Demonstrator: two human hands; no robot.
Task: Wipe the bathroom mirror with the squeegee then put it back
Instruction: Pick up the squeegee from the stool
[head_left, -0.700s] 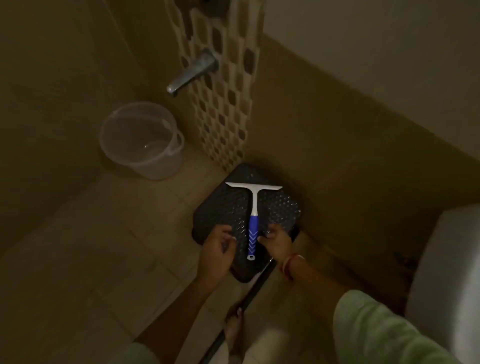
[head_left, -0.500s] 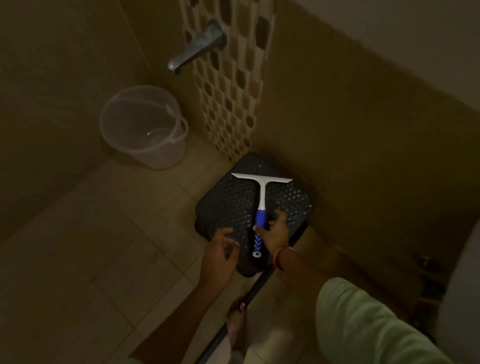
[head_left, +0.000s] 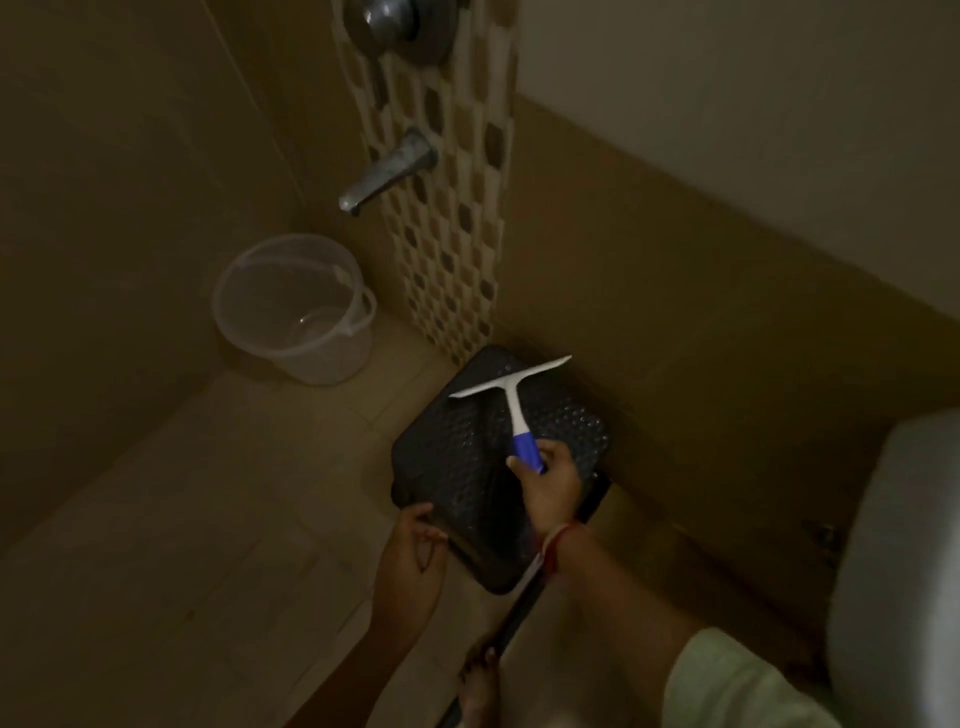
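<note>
A white squeegee (head_left: 511, 387) with a blue grip is lifted off a black dimpled stool (head_left: 462, 457) that stands by the tiled wall. My right hand (head_left: 550, 483) is closed around the blue grip, blade pointing up and away. My left hand (head_left: 413, 561) hovers at the stool's near left corner with fingers loosely curled and nothing in it. No mirror is in view.
A clear plastic bucket (head_left: 296, 309) stands on the floor under a metal tap (head_left: 387, 171). A white toilet tank (head_left: 898, 561) fills the right edge. A dark rod (head_left: 524, 597) runs along the floor by my foot (head_left: 480, 680).
My right hand closed on the squeegee's grip and raised it off the stool, tilting the blade. My left hand drew back to the stool's near corner.
</note>
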